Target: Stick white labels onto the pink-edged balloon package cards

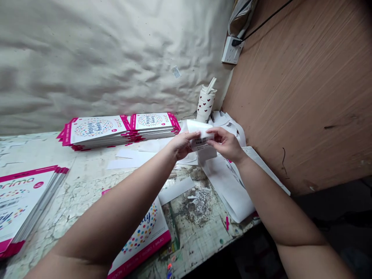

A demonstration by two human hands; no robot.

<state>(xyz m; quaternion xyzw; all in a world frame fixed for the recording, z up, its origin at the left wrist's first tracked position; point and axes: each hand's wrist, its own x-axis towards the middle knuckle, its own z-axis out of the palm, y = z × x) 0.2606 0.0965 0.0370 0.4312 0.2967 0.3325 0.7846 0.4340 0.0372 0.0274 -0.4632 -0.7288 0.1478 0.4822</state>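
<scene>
Both my hands meet above the far side of the worn table (pixel 87 182). My left hand (pixel 181 144) and my right hand (pixel 226 143) pinch a white sheet of barcode labels (pixel 200 135) between them, fingers closed on its edges. One barcode label faces me at the sheet's lower part. Under my left forearm lies a pink-edged packet with coloured dots (pixel 147 234). More white backing sheets (pixel 229 182) lie beneath my right wrist.
Two stacks of pink-edged packets (pixel 116 130) sit at the back of the table, another stack (pixel 23 203) at the left edge. A heart-patterned paper cup (pixel 205 104) stands by the wall corner. A wooden panel (pixel 305 97) rises on the right, with a wall socket (pixel 232 49) above.
</scene>
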